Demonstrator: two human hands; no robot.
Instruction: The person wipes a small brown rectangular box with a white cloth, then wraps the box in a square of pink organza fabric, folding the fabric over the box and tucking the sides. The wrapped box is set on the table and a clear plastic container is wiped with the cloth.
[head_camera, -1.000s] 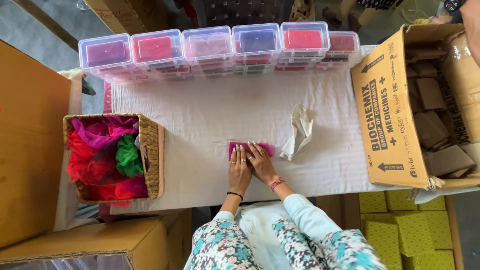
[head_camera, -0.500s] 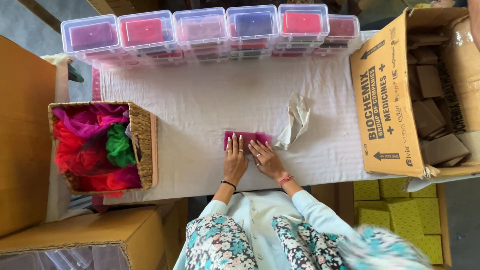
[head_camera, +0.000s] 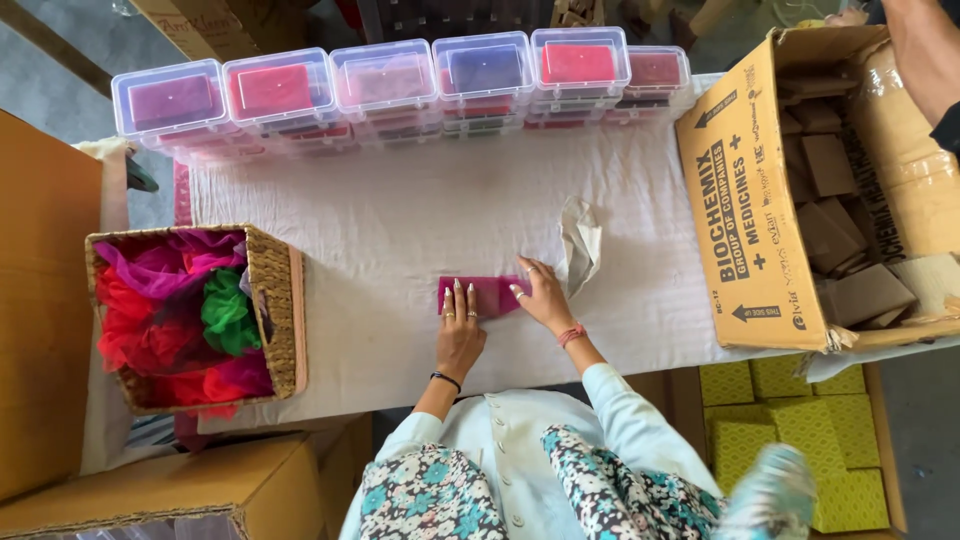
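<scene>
Both grips released: left hand (head_camera: 459, 335) and right hand (head_camera: 541, 297) flat on magenta cloth (head_camera: 480, 295).

hands (head_camera: 505, 315) spread apart on magenta cloth (head_camera: 483, 294)

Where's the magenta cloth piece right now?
Head view: the magenta cloth piece lies flat on the white tablecloth, centre, under the left hand and right hand, beside crumpled paper.
</scene>
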